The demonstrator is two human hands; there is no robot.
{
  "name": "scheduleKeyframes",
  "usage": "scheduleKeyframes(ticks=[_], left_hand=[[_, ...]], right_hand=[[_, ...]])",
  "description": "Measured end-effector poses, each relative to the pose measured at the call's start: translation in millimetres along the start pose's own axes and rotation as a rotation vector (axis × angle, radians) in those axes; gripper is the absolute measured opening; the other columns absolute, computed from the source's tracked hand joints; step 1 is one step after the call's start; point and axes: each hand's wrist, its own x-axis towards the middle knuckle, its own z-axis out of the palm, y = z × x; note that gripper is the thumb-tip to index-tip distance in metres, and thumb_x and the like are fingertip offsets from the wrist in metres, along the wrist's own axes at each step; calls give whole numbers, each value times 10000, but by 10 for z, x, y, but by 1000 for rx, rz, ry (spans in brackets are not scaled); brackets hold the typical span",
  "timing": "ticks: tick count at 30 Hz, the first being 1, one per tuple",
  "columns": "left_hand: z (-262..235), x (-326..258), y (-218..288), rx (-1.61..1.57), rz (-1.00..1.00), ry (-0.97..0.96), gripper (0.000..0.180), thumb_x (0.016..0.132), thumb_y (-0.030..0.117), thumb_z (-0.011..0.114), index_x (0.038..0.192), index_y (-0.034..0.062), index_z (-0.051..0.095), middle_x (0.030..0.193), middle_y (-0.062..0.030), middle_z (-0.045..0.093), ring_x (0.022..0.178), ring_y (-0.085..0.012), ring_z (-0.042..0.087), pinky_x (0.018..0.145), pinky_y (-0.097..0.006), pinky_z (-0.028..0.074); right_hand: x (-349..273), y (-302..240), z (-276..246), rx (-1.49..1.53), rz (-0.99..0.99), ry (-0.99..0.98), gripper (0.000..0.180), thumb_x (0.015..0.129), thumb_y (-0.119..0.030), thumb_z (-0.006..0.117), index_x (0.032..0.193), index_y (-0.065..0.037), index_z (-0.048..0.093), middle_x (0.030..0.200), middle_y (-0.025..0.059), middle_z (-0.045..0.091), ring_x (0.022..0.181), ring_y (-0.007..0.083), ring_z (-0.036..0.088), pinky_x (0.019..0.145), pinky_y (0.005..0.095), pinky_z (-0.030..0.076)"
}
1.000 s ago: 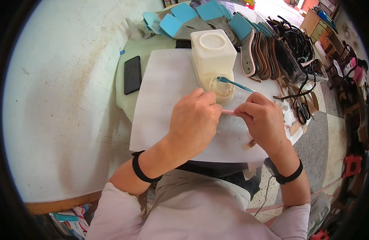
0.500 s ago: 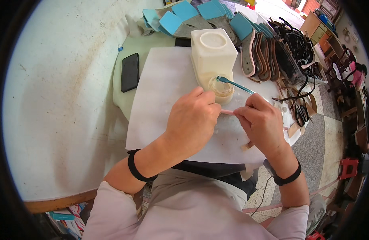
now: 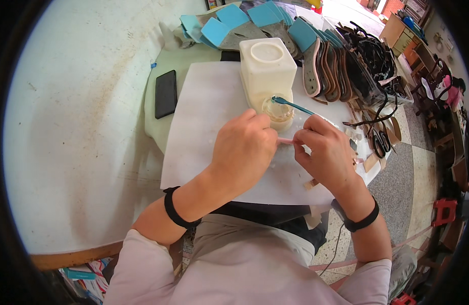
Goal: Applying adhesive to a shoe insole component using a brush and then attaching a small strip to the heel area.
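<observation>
- Since half a second ago, a small shift of the right hand leftward, nearer the cream container.
- Now visible, unlike before: a light gap inside the ring of right thumb and index finger.
- Left hand in much the same pose as before, knuckles up.
- Between the hands, as earlier: a narrow pale pink strip, over the large white sheet, just below the round mouth of the boxy cream plastic container.
- No change of place noted for the container, nor for the slim teal-handled brush, tip at the mouth, handle slanting down toward the right knuckles.
- Left forearm in from lower left, wrist fairly straight, back of hand upward; fingers curled and bunched around one end of the strip, exact fingertip contact hidden.
- Right forearm in from lower right, angled up and inward; thumb and index tips pinching the strip's other end, remaining fingers folded in.
- On the left wrist, a black band; on the right, a dark band with a thicker grey part.
- Left of the sheet, a black phone; at right, black-handled scissors among tan scraps; beyond, flat grey sole-shaped pieces with turquoise flaps.
</observation>
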Motion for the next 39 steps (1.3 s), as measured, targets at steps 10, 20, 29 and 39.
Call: scheduleKeyframes(ticks=[10,20,29,39], left_hand=[[50,68,86,20,-47,30,244,727,206,908,692,64,713,762,-66,638,785,-292,634,637,-432,521],[-16,29,142,70,-109,-6,164,771,186,885,756,77,763,822,-47,665,824,-285,639,658,-429,536],[-54,-81,133,7,-215,30,65,827,120,822,890,127,837,875,-18,703,850,-280,647,673,-410,554],[-1,-150,192,5,-220,178,88,776,108,825,863,114,817,863,-22,692,849,-279,652,680,-395,565]], right_hand=[[-7,-2,-17,30,3,1,55,753,-33,777,775,-52,730,850,71,630,760,293,684,659,409,565],[-29,16,3,-6,-15,28,54,770,-62,767,750,-59,718,844,73,617,794,289,685,669,417,569],[-25,30,12,-17,-8,28,80,782,-75,770,736,-64,705,843,67,610,819,281,685,676,418,571],[-51,20,11,-13,28,10,92,738,-66,795,752,-67,704,864,62,603,811,278,680,677,420,563]])
